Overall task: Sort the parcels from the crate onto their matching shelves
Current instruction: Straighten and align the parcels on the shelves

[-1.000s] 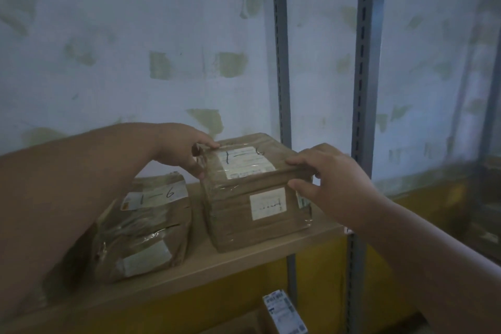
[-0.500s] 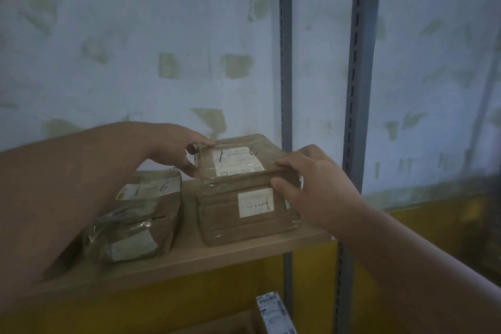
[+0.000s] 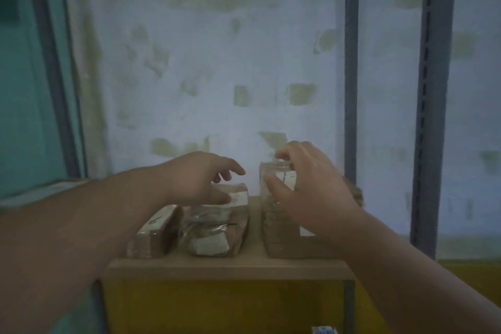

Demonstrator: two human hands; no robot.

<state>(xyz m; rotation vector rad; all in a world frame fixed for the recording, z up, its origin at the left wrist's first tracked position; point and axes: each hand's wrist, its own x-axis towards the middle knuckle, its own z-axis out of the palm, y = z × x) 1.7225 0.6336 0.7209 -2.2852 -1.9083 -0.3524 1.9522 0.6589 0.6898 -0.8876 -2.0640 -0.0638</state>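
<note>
Head view shows the right hand (image 3: 311,195) with its grip loosely spread over the taped brown parcel (image 3: 282,228) at the right end of the wooden shelf (image 3: 227,268); the fingers (image 3: 283,156) arch over the top rear edge and the thumb lies against the front face, but blur makes it unclear whether they press or merely hover, so the grip reads as wide and holding nothing. At nine o'clock from it, the left hand (image 3: 200,179) hangs with relaxed, slightly parted fingers just above the middle parcel (image 3: 217,225), perhaps brushing its white label; its grip is also wide and empty. Further toward nine o'clock a third, flatter parcel (image 3: 154,233) leans beside the middle one. All three sit on the same shelf, in front of a pale patched wall (image 3: 217,62), with a grey slotted upright (image 3: 431,89) at three o'clock. The placement looks essentially finished, so the step in hand is judged to be releasing and squaring up. Doing it well means lifting the fingers straight off without dragging the tall parcel forward, since its front face stands near the shelf lip, and confirming its handwritten label matches its neighbours before returning to the crate, which is out of view.
</note>
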